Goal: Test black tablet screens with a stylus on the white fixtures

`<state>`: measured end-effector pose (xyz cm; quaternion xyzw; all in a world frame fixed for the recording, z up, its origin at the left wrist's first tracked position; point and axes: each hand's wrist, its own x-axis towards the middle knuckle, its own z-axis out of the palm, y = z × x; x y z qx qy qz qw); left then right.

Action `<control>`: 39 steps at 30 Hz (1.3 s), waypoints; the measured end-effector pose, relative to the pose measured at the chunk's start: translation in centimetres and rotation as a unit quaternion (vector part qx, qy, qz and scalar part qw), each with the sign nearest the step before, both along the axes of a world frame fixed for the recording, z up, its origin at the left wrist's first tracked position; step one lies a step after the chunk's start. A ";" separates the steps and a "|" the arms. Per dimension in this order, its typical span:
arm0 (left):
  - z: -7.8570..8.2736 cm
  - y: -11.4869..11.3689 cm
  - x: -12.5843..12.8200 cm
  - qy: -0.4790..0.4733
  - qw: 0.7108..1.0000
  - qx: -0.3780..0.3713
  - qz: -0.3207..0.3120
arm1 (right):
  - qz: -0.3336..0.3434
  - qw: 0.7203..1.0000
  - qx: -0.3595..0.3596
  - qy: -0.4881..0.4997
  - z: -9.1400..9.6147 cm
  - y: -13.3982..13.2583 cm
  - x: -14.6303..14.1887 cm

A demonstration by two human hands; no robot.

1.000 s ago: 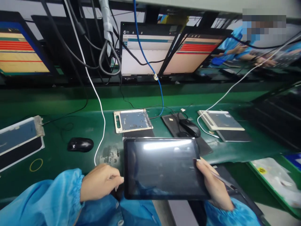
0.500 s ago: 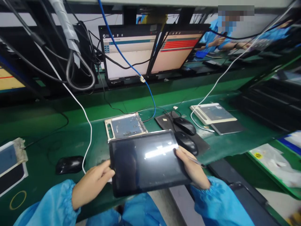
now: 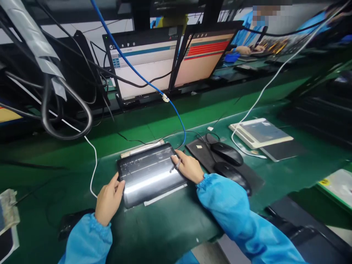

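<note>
While both hands of the person are busy with one same object, I see the flat, black, glossy tablet (image 3: 154, 175) over the green bench (image 3: 162, 231), just beside the dark pad (image 3: 198, 146) that carries two black computer mice. It hides most of the flat, cream-coloured frame (image 3: 141, 148), of which only a narrow strip shows behind; a thin white edge (image 3: 165, 194) shows in front. Whether the tablet rests fully on what is below, I cannot tell. The left hand (image 3: 109, 196) holds its left edge narrowly, between thumb and fingers. The right hand (image 3: 190, 167) is closed at the far right corner, with fingertips upon the glass, and a thin, dark, rod-like piece (image 3: 175, 167) sticks out there, too small to identify. In my judgement, the step in hand is the placing of the tablet over this frame. The next move, I think, calls for level, even support from both hands, with the thin piece held away from the glass.
</note>
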<state>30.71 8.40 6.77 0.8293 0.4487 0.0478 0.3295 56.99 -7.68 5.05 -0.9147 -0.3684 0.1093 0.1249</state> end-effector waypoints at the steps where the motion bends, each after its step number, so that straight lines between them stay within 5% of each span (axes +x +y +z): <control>1: -0.1 0.0 0.1 0.001 1.000 0.004 -0.005 | -0.001 1.000 -0.005 0.001 -0.1 0.1 0.1; 13: -2.0 0.1 0.0 -0.052 0.995 0.083 -0.016 | 0.007 0.999 0.034 0.009 -1.5 0.0 0.8; 39: -1.3 0.4 0.5 -0.007 0.999 0.024 0.032 | 0.006 0.999 0.043 0.033 -1.4 0.3 1.4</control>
